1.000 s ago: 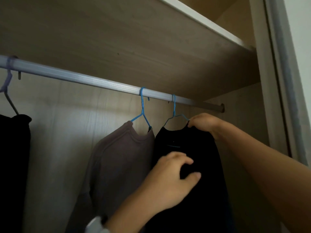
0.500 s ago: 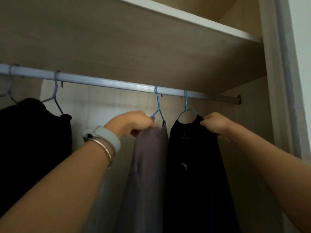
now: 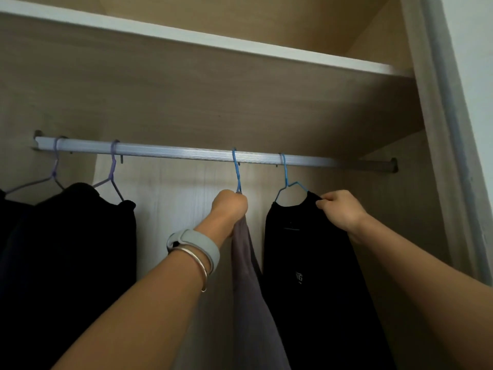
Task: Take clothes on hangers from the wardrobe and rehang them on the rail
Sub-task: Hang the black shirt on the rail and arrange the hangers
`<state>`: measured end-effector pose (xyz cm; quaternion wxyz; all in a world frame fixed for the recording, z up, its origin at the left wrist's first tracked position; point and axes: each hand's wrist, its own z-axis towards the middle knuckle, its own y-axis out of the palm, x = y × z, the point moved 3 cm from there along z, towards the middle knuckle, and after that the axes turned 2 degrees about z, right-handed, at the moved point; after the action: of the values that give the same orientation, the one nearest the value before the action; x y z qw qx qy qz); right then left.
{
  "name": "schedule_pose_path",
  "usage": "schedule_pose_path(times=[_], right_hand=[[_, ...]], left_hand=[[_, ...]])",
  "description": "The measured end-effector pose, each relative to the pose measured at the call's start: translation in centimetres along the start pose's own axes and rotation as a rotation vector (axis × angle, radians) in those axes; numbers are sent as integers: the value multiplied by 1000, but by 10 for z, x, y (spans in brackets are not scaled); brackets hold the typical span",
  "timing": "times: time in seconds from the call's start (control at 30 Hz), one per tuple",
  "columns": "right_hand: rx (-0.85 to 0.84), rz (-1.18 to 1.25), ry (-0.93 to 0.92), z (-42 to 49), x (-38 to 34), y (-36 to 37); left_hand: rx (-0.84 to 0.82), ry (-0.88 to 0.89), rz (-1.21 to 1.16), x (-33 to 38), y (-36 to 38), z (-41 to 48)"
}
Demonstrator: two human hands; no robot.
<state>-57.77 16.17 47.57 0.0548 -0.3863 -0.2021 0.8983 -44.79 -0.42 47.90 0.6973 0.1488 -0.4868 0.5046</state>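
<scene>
Left hand (image 3: 230, 206) fisted round grey top's (image 3: 248, 276) hanger (image 3: 237, 177) neck; right hand (image 3: 340, 209) pinched black top (image 3: 306, 263) at the shoulder. Both hung from rail (image 3: 170, 150). Looked like the pickup step; next move needed both lifted clear of it.

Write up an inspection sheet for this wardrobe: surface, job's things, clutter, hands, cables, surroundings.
Surface: rail runs under the shelf, carrying four hangers.
Job's things: grey garment on a blue hanger; black garment on a second blue hanger, both hooked on the rail; dark clothes on purple hangers at the left.
Clutter: nothing seen.
Hands: left hand grips the grey garment's neck at the hanger; right hand pinches the black garment's shoulder.
Cables: nothing seen.
Surroundings: pale wooden back panel; wardrobe side frame at the right; wristband and bangle on the left wrist.
</scene>
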Motion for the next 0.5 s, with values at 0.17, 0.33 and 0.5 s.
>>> schedule_pose_path(times=[0.17,0.33,0.5], right_hand=[[-101,56,56,2,-3,9],[-5,-286,-18,-17,-24,4],[212,-50,-371,-42,-68,19]], left_hand=[[23,39,33,-12,2,-6],[-29,151,96,-16,3,-23],[8,283,396,-26,-34,-52]])
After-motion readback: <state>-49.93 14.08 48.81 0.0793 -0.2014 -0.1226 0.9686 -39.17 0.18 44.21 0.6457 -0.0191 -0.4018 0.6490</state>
